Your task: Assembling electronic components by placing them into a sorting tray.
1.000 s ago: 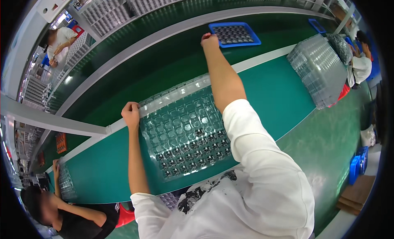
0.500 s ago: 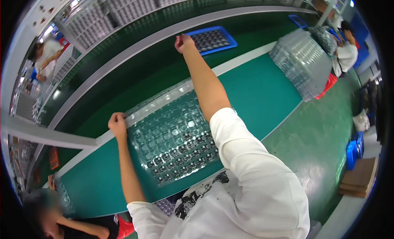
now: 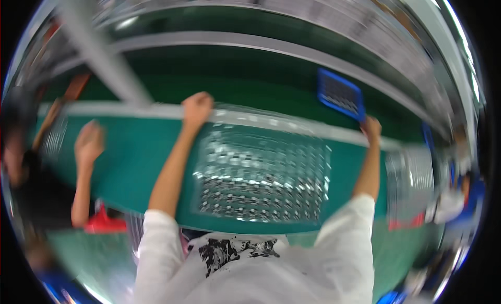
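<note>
- A co-worker in black sits at the far left, one raised hand blurred over the green surface; nothing shows in it.
- An orange tray lies beyond the pale rail, seemingly set there to leave the near side free for that person.
- The left of the wearer's hands is curled in at the far left corner of the clear tray, probably to steady so light a sheet; blur hides whether the fingers pinch it.
- The clear tray lies on the surface before the wearer's body, its far edge over the rail, likely so every row is within reach.
- Small dark parts show in its nearer rows, one to a pocket as far as blur allows, presumably kept apart that way.
- The right hand meets the near corner of the blue tray, beyond the rail; I cannot tell whether it grips.
- Farther right stand stacked clear trays, apparently nested to save room.
</note>
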`<state>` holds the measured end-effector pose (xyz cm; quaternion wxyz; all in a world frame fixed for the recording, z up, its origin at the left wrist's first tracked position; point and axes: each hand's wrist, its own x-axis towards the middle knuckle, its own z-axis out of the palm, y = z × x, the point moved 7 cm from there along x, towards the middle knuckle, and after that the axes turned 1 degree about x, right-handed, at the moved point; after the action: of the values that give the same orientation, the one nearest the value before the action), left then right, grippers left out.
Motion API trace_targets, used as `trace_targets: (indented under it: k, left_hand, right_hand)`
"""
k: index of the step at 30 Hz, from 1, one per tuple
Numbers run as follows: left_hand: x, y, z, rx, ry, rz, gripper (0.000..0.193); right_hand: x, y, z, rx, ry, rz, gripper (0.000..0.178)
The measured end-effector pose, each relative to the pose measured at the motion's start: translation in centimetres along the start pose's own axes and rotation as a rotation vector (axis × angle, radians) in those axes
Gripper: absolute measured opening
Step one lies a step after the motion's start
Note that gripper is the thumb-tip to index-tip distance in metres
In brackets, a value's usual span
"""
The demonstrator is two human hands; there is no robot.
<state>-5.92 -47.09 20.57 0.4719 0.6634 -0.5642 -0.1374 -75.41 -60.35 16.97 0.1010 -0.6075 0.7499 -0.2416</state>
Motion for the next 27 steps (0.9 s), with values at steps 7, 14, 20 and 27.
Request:
trace_targets:
  k: [7, 14, 20, 27]
  left_hand:
    - [-0.6, 0.6, -2.1, -0.08, 0.217, 0.041, 0.015]
    - [-0.7, -0.4, -1.6, -0.139, 0.162, -0.013, 0.014]
    - [-0.4, -0.1, -1.3, -0.156, 0.178, -0.01, 0.014]
    - [-0.6, -0.3, -1.4, -0.2, 0.163, -0.041, 0.015]
  right_hand:
    - [1.2, 0.5, 2.9, 1.003, -0.1, 0.493, 0.012]
    - [-0.4, -3.8, 2.0, 1.236, -0.353, 0.38, 0.014]
    - [-2.9, -7.5, 0.6, 1.289, -0.342, 0.286, 0.012]
    - [-9.1, -18.6, -1.3, 1.205, -0.474, 0.139, 0.008]
